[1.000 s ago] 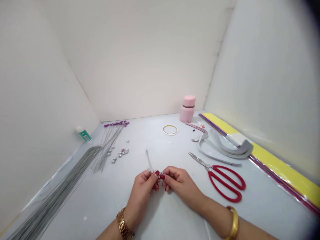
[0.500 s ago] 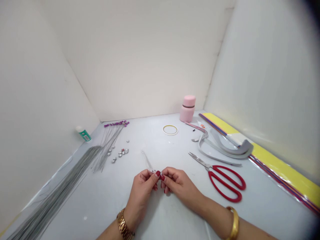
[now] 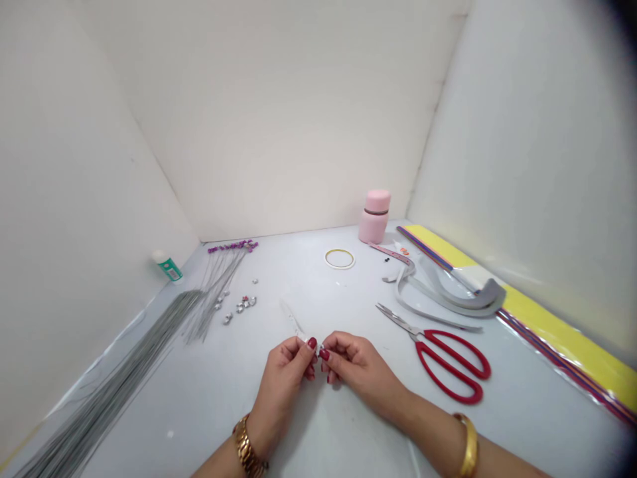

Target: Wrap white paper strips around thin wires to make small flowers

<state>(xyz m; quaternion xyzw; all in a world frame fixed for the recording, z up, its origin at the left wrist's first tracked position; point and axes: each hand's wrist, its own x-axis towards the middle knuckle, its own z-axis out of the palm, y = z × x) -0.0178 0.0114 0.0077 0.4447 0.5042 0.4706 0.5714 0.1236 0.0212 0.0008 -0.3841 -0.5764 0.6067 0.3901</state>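
In the head view, my left hand (image 3: 292, 367) pinches a thin whitish strip (image 3: 292, 320) between thumb and fingers. Its free end sticks up and away to the left, pale against the table. Close beside it, my right hand (image 3: 351, 362) is closed, thumb against fingers, at the strip's near end. A small bit of the strip shows between the two thumbnails; its exact shape is hidden by the fingers. Small silvery folded pieces (image 3: 241, 308) lie in a loose group to the left of the hands.
Red-handled scissors (image 3: 448, 358) lie right of my hands. Beyond them are curled grey strips (image 3: 438, 307), a yellow packet (image 3: 537, 325) and a pink bottle (image 3: 374, 218). A tape roll (image 3: 340, 259) lies mid-table. Left are grey wires (image 3: 119, 382), purple-tipped stems (image 3: 233, 247) and a green-and-white tube (image 3: 168, 267).
My two thumbs have drawn slightly apart, showing a bit more of the strip between them. The strip's free end has shifted a little. The other things lie as before.
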